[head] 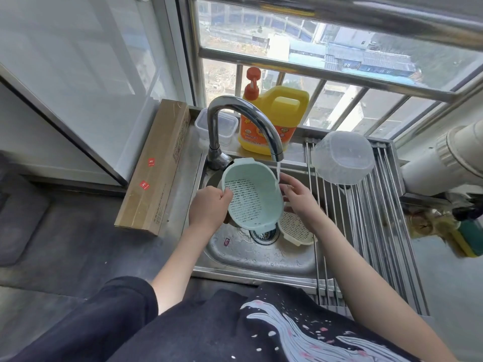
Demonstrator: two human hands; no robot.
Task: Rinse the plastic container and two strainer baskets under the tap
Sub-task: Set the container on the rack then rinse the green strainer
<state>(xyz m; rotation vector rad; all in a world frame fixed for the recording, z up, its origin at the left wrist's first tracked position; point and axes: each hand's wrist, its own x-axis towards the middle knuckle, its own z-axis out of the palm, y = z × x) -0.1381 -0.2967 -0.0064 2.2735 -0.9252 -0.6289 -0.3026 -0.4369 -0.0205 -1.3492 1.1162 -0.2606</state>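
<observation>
A light green strainer basket (252,194) is tilted on its side over the steel sink (261,259), its opening facing me. My left hand (210,207) grips its left rim. My right hand (299,195) touches its right outer wall with spread fingers, under a thin stream running from the curved chrome tap (244,118). A cream strainer basket (296,228) lies in the sink by the drain, partly hidden behind the green one. The clear plastic container (342,158) rests upside down on the drying rack (371,218).
A yellow and orange detergent jug (274,118) and a small clear lidded box (223,126) stand behind the tap. A long cardboard box (156,165) lies left of the sink. A white pipe (444,163) juts in at the right.
</observation>
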